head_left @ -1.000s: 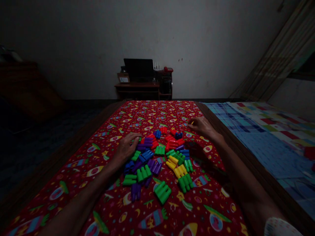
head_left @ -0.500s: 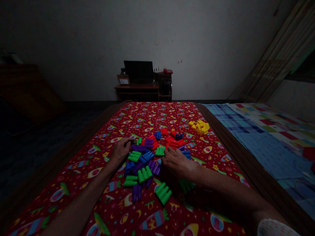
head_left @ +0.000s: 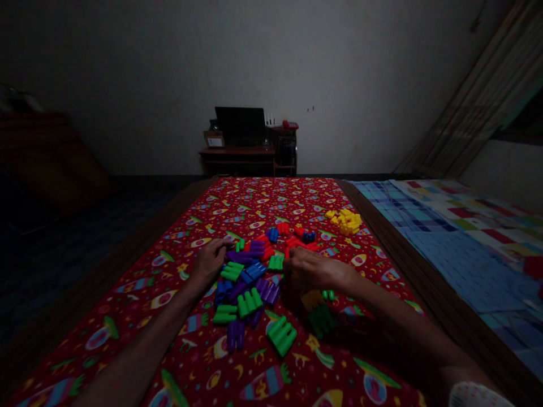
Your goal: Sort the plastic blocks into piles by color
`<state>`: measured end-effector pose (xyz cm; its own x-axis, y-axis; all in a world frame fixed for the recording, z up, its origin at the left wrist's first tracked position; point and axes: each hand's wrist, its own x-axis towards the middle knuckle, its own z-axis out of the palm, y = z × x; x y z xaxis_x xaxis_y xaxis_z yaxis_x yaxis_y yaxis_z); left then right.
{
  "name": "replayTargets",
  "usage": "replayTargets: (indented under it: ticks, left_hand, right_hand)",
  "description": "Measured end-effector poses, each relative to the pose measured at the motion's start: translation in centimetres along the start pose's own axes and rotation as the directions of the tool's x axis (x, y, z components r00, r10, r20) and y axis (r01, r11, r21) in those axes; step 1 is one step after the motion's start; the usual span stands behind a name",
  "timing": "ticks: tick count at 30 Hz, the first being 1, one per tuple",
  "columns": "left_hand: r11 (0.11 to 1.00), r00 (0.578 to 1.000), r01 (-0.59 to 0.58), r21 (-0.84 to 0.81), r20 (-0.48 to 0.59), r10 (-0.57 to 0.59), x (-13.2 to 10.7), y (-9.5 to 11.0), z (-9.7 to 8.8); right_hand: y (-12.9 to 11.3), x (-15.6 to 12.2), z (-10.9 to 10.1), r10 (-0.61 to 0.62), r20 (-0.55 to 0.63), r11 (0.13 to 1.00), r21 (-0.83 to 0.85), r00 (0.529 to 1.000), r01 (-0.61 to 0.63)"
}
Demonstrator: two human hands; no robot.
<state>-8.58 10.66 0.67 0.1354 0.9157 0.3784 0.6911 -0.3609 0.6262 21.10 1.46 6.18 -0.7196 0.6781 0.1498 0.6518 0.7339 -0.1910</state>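
Toy building blocks with rounded ridges lie in a loose pile on a red printed cloth [head_left: 178, 316]. My left hand [head_left: 211, 257] rests at the pile's left edge, fingers loosely extended beside a small green block [head_left: 240, 245], with nothing seen in it. My right hand [head_left: 305, 267] is over the pile's right side, its fingers bent down and closed by red blocks [head_left: 297, 242] and a green block [head_left: 275, 263]. What its fingertips hold, if anything, is hidden. Purple blocks [head_left: 268, 291] and blue blocks [head_left: 253, 272] lie between the hands. A dim yellow block [head_left: 311, 300] shows below my right wrist.
A heap of yellow blocks [head_left: 347, 221] sits apart at the far right of the cloth. One green block [head_left: 281, 336] lies nearer me. Beyond the table stands a desk [head_left: 237, 151] with a monitor [head_left: 240, 124]. Bedding [head_left: 441, 243] lies to the right.
My right hand has lifted and shifted slightly right, its wrist higher, uncovering the dim yellow block and a small green one. My left hand stays in place.
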Motion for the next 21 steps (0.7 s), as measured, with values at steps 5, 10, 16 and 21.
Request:
replayTargets:
  ticks: [5,10,16,21]
  left_hand:
    - [1.0,1.0,-0.014,0.014,0.007,0.014,0.0,-0.1,0.0]
    - [0.999,1.0,-0.02,0.032,0.006,0.02,0.1,-0.4,0.1]
    - [0.998,0.999,-0.05,0.035,0.015,0.049,0.3,-0.8,0.2]
    - [0.998,0.998,-0.057,0.029,0.008,0.057,0.3,-1.2,0.3]
  right_hand:
    - [4.6,0.5,-4.8,0.286,-0.074,0.929,0.267,0.956,-0.257]
    - [11.9,-2.5,-5.7,0.643,-0.51,0.737,0.21,0.571,-0.642]
    - [16.3,-5.3,-2.5,0.65,-0.622,0.614,0.092,0.436,-0.784]
    - [16.4,-5.3,-1.7,0.66,-0.548,0.633,0.037,0.514,-0.773]
